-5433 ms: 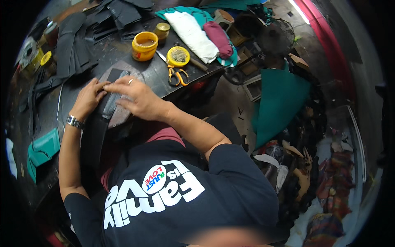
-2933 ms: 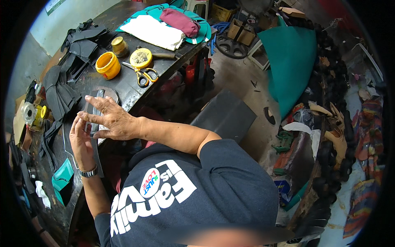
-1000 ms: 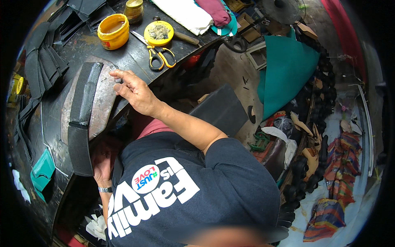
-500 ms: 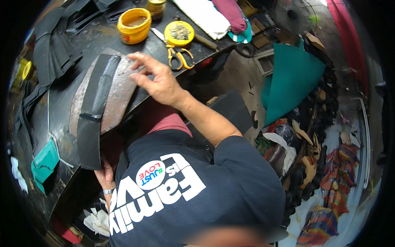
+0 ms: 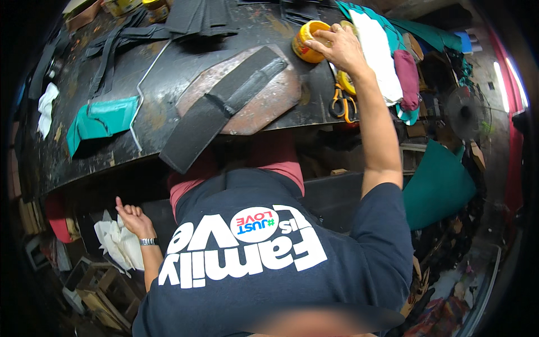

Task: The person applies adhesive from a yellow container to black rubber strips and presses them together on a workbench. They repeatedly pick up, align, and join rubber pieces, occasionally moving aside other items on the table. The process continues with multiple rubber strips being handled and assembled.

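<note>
My right hand [image 5: 341, 49] reaches over the yellow tub [image 5: 306, 51], its fingers apart at the mouth; nothing shows in them, though the fingertips partly overlap the rim. A brownish paste was visible inside the tub in the earlier picture. My left hand [image 5: 135, 220] hangs below the table's front edge, index finger stretched out, the others loosely bent, holding nothing. Between the hands, a long black strip [image 5: 193, 132] lies slantwise across a mottled, many-sided slab [image 5: 264, 106]. The strip's near end overhangs the table edge. A raised seam crosses it, and its far part has a darker, shiny band.
Orange-and-black scissors [image 5: 341, 105] lie right of the slab, beside a yellow lid [image 5: 346, 83] partly behind my forearm. Left on the black table [image 5: 163, 101] are a green cloth piece [image 5: 104, 121] and a white cord. Stacked black strips [image 5: 202, 19] lie behind; white cloth [image 5: 377, 59] at right.
My right hand has moved from beside the slab to the yellow tub. My left hand has left the strip's near end and dropped away to the left. The view has turned.
</note>
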`<state>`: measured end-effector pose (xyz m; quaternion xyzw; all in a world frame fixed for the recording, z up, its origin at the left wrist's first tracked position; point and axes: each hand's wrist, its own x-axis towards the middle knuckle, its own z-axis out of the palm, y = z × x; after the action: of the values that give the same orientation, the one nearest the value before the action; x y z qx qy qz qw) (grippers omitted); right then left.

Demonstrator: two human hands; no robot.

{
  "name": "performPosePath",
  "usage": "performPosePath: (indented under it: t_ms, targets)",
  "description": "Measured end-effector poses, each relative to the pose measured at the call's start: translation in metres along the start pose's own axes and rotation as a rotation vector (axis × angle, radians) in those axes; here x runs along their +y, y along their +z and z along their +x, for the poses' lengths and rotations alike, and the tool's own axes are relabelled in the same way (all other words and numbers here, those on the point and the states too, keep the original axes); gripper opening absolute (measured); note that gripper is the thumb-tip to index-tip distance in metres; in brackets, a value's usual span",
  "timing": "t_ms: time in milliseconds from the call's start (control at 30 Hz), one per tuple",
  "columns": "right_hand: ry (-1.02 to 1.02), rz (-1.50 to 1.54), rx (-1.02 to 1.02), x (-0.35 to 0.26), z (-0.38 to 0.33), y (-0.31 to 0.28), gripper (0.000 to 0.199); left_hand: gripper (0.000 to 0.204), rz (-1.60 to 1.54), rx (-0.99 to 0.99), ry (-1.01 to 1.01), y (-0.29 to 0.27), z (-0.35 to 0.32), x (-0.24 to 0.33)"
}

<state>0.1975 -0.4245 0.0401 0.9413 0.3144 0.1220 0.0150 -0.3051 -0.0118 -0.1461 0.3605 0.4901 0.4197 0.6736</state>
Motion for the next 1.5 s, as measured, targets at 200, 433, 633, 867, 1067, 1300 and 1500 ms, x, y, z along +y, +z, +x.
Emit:
performPosePath:
  t_ms: [200, 433, 633, 867, 1067, 1300, 1500]
  targets:
    - [-0.064, -0.408, -0.436, -0.015, 0.043, 0.008, 0.082, 0.027, 0.126, -0.508, 0.464, 0.108, -0.043, 0.066]
    - [0.373, -0.278, 0.043, -0.008, 0.026, -0.024, 0.084, 0.023, 0.672, -1.336, 0.774, 0.251, -0.085, 0.075]
    - [0.435, 0.164, -0.400, -0.053, -0.026, -0.015, 0.091, 0.029, 1.007, -1.383, 1.072, 0.314, -0.086, 0.032]
    - [0.355, 0.571, -0.037, -0.146, -0.065, 0.048, 0.079, 0.029, 0.987, -1.328, 1.075, 0.306, -0.088, 0.016]
    - [0.352, 0.243, -0.038, -0.174, -0.061, 0.052, 0.101, 0.026, 0.964, -1.343, 1.044, 0.304, -0.089, 0.016]
    - [0.302, 0.172, -0.093, -0.179, -0.028, 0.056, 0.104, 0.024, 0.973, -1.383, 0.998, 0.306, -0.088, 0.018]
    - [0.124, 0.216, -0.148, -0.168, 0.012, 0.066, 0.100, 0.024, 1.058, -1.412, 1.029, 0.315, -0.093, 0.023]
